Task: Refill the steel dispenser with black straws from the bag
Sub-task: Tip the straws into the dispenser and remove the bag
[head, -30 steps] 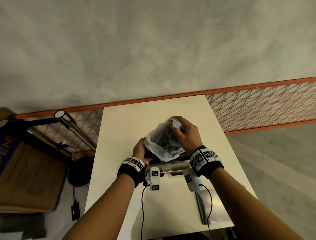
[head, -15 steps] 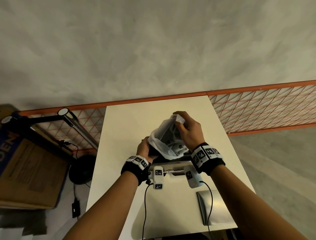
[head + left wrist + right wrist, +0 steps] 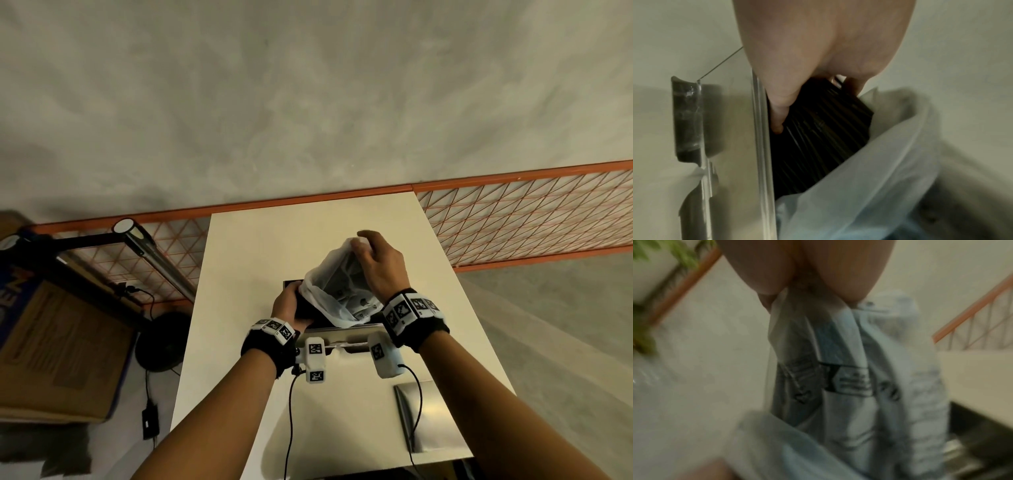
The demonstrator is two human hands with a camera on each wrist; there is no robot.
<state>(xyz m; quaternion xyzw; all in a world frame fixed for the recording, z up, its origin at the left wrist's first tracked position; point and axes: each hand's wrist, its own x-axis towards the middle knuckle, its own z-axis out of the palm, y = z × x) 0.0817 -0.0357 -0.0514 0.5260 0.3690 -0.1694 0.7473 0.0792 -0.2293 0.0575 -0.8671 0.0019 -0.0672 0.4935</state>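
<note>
My left hand (image 3: 289,306) grips a thick bundle of black straws (image 3: 822,134) inside the open steel dispenser (image 3: 729,146), just behind its front wall. The straws' far part is still in the mouth of the translucent white plastic bag (image 3: 337,286). My right hand (image 3: 378,263) pinches the bag's closed end and holds it up and tilted away from me over the dispenser. In the right wrist view the bag (image 3: 838,386) hangs from the pinching fingers, blurred. The dispenser (image 3: 337,337) stands mid-table under both wrists.
A flat steel lid (image 3: 433,416) lies on the white table (image 3: 260,246) at the front right. Cables run from both wrist cameras over the front edge. An orange mesh rail (image 3: 524,219) runs behind the table. A cardboard box (image 3: 58,346) sits on the floor at left.
My right hand has lifted the bag's end higher and farther from me, so more of the straw bundle shows. The left hand stays gripping the straws.
</note>
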